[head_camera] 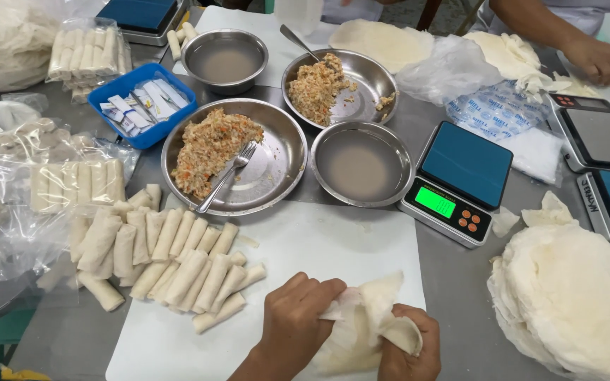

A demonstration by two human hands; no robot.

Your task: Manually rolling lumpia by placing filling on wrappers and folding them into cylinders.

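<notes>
Both of my hands grip a small stack of thin white wrapper sheets [361, 321] over the white cutting mat [319, 240] at the near edge. My left hand [294, 321] pinches the stack's left edge. My right hand [407, 349] holds a peeled-up corner on the right. A pile of rolled white spring rolls [167, 261] lies on the mat's left side. Behind the mat sits a metal plate [280, 162] with orange-flecked filling [210, 148] and a fork [227, 176].
A big stack of wrappers [573, 296] lies at right. Digital scales [460, 180] stand right of a bowl of cloudy liquid [361, 166]. A second filling plate [337, 85], another bowl [224, 60], a blue tray [142, 102] and bagged rolls [72, 187] lie behind. Another person's hands [605, 60] work at far right.
</notes>
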